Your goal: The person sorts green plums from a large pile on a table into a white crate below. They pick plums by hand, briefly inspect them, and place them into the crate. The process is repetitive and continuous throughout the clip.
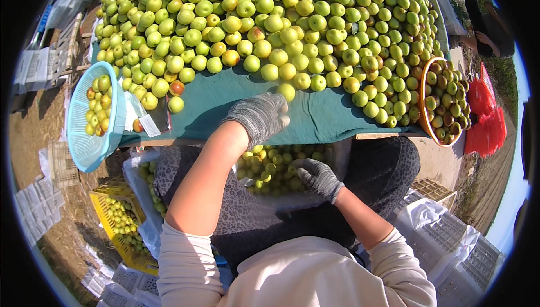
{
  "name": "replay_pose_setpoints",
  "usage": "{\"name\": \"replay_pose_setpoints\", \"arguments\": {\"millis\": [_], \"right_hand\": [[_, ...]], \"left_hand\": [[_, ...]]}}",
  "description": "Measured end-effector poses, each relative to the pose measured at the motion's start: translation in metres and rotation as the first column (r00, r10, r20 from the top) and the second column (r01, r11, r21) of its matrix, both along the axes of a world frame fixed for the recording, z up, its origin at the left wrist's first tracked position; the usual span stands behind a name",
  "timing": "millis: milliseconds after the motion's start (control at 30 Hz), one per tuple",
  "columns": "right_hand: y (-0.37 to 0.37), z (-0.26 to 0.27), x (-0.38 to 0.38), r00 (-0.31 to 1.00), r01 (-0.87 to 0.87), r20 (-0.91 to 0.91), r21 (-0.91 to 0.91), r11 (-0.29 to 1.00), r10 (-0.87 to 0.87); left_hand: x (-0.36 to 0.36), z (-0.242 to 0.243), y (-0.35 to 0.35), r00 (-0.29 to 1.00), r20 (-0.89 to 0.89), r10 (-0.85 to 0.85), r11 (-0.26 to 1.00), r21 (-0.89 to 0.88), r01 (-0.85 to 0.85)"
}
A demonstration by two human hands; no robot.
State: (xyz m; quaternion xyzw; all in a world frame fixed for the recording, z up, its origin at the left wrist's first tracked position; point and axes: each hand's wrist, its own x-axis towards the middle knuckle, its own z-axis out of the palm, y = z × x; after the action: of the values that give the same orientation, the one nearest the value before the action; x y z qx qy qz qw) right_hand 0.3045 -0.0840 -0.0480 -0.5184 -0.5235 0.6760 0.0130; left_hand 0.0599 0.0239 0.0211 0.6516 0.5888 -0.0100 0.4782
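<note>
A large pile of green jujube-like fruits point(253, 12), some with red-brown patches, covers much of a table with a green cloth point(202, 100). Over the cloth's front part is my left hand point(261, 117) in a grey knitted glove, its fingertips close to a yellow-green fruit point(286, 92) at the pile's edge; whether it holds anything is hidden. Lower down, my right hand point(317, 177), gloved alike, is at the right side of a lined container of fruits point(274, 168) between the knees. Its fingers are curled over the fruits, and I cannot tell if one is gripped.
A light blue plastic basket point(120, 115) with fruits stands at the table's left corner, an orange-rimmed basket point(423, 96) at the right. Left of my legs is a yellow crate point(99, 210); grey crates point(447, 260) lie at the lower right. A person point(491, 28) is at the upper right.
</note>
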Motion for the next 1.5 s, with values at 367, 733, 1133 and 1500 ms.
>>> {"name": "replay_pose_setpoints", "arguments": {"millis": [367,733,1133,1500], "right_hand": [[0.202,0.053,-0.159,0.74,-0.656,0.67,0.701,0.281,0.056],[0.166,0.058,-0.079,0.903,-0.399,0.422,0.757,0.518,0.079],[0.19,0.047,0.03,0.926,-0.079,0.247,0.866,0.493,-0.284],[0.16,0.082,-0.075,0.991,-0.04,0.003,0.962,0.269,0.135]], "left_hand": [[-0.037,-0.022,0.04,0.792,-0.513,0.33,0.878,0.474,-0.059],[-0.014,-0.011,0.031,0.979,-0.04,0.201,0.973,0.122,-0.195],[0.003,-0.025,0.022,0.958,0.131,0.256,0.868,0.406,-0.288],[0.016,-0.008,0.025,0.011,0.786,0.619,0.718,-0.56,-0.414]]}}
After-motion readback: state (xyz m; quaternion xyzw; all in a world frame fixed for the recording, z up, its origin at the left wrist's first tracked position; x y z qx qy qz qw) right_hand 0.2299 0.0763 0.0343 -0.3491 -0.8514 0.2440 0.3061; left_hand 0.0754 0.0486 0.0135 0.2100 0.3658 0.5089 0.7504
